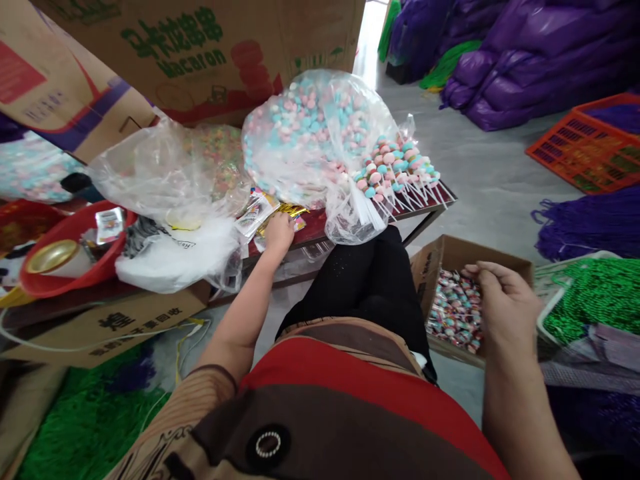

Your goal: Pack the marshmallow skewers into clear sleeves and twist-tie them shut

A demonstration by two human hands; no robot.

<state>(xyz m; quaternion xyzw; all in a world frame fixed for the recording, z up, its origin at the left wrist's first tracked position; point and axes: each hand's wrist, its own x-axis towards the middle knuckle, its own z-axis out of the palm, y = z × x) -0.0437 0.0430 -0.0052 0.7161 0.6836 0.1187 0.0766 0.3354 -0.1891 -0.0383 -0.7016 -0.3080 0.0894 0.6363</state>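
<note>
My left hand (280, 230) rests at the table edge, its fingers curled down onto shiny gold foil strips (295, 209). Beside it lie printed plastic packets (256, 212). Over an open cardboard box (500, 252), my right hand (505, 293) is raised with thumb and fingers pinched together; anything between them is too small to make out. Many small wrapped candies (456, 310) in pink, blue and white fill that box. Skewered candies (395, 167) on white sticks lie in a pile at the table's right end, next to a clear bag (320, 127) of pastel candies.
A clear bag of orange-green candies (215, 157) and a white plastic bag (183, 257) lie left of centre. A red basin (107, 243) holds a gold-lidded jar. Large cartons (200, 53) stand behind. An orange crate (590, 143) and green strands (600, 300) are at the right.
</note>
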